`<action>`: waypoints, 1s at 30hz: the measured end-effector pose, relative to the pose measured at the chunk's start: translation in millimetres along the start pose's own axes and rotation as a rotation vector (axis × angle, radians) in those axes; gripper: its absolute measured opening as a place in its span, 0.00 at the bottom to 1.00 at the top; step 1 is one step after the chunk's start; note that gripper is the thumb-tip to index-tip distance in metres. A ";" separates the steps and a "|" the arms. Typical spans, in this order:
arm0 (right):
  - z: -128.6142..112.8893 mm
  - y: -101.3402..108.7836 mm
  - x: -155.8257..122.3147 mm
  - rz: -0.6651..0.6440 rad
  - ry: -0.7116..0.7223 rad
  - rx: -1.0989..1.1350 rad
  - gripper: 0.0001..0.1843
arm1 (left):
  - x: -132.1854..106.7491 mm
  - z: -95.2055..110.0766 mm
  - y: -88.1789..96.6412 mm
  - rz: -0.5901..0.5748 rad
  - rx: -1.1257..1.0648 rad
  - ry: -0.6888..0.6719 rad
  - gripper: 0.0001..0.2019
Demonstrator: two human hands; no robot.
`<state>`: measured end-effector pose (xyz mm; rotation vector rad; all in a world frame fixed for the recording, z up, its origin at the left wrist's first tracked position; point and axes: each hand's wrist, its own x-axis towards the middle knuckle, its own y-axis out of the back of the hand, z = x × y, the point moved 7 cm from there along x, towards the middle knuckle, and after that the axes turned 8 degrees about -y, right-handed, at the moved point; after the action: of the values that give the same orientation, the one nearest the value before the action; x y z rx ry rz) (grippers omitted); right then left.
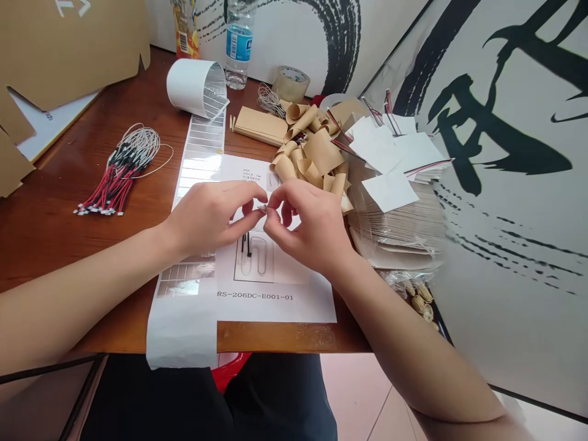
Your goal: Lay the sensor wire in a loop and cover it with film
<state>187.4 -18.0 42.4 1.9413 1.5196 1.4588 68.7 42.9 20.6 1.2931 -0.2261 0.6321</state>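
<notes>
My left hand (211, 214) and my right hand (307, 223) meet over a printed white sheet (275, 294) marked RS-206DC-E001-01. Both hands pinch a small clear item (263, 209) between thumbs and fingertips; I cannot make out what it is. A thin dark wire end (247, 244) hangs under my left hand above the sheet's outline drawing. Under the sheet lies a strip of clear labels (199, 156) unrolled from a white roll (196, 87).
A bundle of red and black wires (120, 174) lies at the left. Curled brown paper pieces (312, 153) pile behind the hands. Stacked clear bags with white cards (395, 202) sit at the right. A water bottle (239, 43), tape roll (291, 82) and cardboard (59, 49) stand farther back.
</notes>
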 end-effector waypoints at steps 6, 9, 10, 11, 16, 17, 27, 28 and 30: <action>5.4 0.6 2.0 0.015 0.005 -0.001 0.08 | 1.8 2.4 0.4 -0.039 0.018 -0.016 0.12; 8.8 0.8 3.2 0.019 -0.010 -0.008 0.08 | 2.7 3.8 0.3 -0.039 0.003 -0.042 0.12; 9.4 0.6 3.4 0.018 -0.013 -0.009 0.08 | 2.9 4.1 0.4 -0.035 0.001 -0.050 0.11; 9.8 0.4 3.5 0.014 -0.015 -0.011 0.08 | 3.1 4.1 0.2 -0.033 0.003 -0.056 0.12; 7.8 -1.2 2.4 -0.002 0.007 -0.001 0.08 | 3.4 2.9 -1.9 -0.044 0.018 -0.064 0.14; 7.4 -2.1 2.1 -0.012 0.006 0.002 0.07 | 3.3 2.3 -2.4 -0.049 0.020 -0.056 0.14; 4.7 -10.3 -1.3 -0.120 -0.036 0.013 0.08 | 2.8 3.1 -5.3 -0.107 -0.018 -0.044 0.10; 4.9 -10.4 -1.3 -0.119 -0.033 0.014 0.08 | 2.9 3.7 -5.8 -0.115 -0.031 -0.050 0.10; 5.9 -11.6 -1.0 -0.127 -0.037 0.004 0.07 | 3.1 3.5 -7.0 -0.130 -0.049 -0.039 0.09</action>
<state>185.7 -12.1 30.9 1.8273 1.5988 1.3605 75.8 39.6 17.3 1.2627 -0.1868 0.4877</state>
